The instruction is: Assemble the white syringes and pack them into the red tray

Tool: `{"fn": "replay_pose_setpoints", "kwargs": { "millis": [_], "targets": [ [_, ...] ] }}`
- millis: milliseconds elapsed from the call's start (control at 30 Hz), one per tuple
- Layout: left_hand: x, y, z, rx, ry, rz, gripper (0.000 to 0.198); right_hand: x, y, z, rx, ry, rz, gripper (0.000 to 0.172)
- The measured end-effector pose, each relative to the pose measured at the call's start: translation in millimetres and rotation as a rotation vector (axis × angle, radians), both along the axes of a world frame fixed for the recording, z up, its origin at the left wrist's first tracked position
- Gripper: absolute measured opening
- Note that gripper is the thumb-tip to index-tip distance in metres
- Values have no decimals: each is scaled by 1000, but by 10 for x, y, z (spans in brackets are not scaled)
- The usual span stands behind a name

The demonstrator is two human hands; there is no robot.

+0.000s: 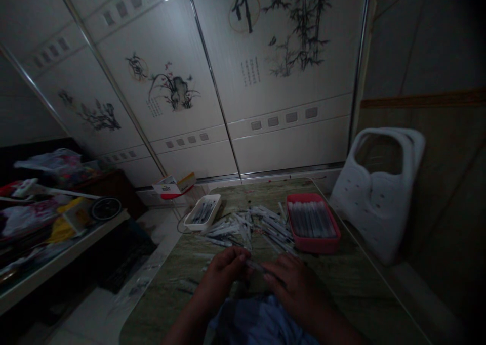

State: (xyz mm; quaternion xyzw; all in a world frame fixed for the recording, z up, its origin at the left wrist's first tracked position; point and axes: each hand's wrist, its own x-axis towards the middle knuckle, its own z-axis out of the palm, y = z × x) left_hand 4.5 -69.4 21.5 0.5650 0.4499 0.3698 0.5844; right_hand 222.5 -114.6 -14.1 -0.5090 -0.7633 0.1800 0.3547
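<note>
My left hand (224, 269) and my right hand (288, 279) meet low over the near part of the green table (353, 284). Between their pinched fingers they hold a slim clear pen-like piece (255, 265). Just beyond the hands lies a loose heap of similar thin pieces (250, 226). A red tray (313, 223) packed with several of them lies to the right of the heap. A white tray (202, 212) with a few darker ones lies at the heap's left. A blue cloth (261, 325) lies under my wrists.
A white plastic chair (379, 193) stands close at the table's right edge. Painted sliding wardrobe doors (228, 82) rise behind the table. A cluttered shelf with bags and a round clock (56, 213) runs along the left. A small red and white box (172, 187) is beyond the table's far left corner.
</note>
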Motion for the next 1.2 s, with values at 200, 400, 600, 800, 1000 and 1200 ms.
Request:
{"fn": "replay_pose_setpoints", "kwargs": {
  "millis": [200,400,600,800,1000,1200],
  "targets": [
    [9,-21,22,-46,-86,-2,27,-4,-12,32,-18,-11,-29,27],
    [46,-50,73,-2,-1,55,31,-5,-36,74,-12,-23,5,27],
    [51,-73,96,29,55,56,30,-14,-19,58,-11,-41,-7,26],
    [44,-83,86,26,38,55,30,3,-13,36,14,-53,1,27],
    [61,-84,67,32,19,55,33,3,-29,69,9,-50,10,24],
    [93,-109,75,24,-12,76,33,-1,-36,72,15,-22,-2,25]
  ]
}}
